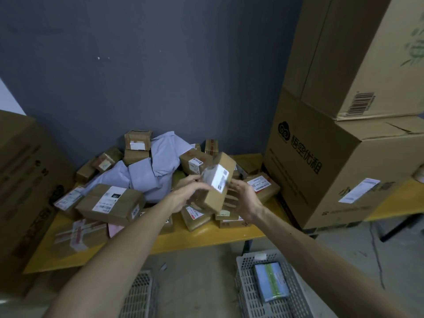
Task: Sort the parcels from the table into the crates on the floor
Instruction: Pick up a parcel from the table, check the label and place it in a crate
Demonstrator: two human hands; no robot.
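Observation:
A small brown cardboard parcel (218, 183) with a white label is lifted above the pile, tilted, between both hands. My left hand (187, 195) grips its left lower side; my right hand (244, 198) holds its right side with curled fingers. Under them a yellow table (206, 235) carries a heap of brown boxes (110, 203) and pale blue mailer bags (158, 166). On the floor below stand two grey slatted crates: the right crate (247, 292) holds one blue-green packet (271, 284), the left crate (140, 294) is only partly in view.
Large stacked cardboard cartons (339, 157) stand on the table's right end. Another big carton (25, 180) stands at the left. A dark grey wall runs behind the table. Concrete floor lies between the crates.

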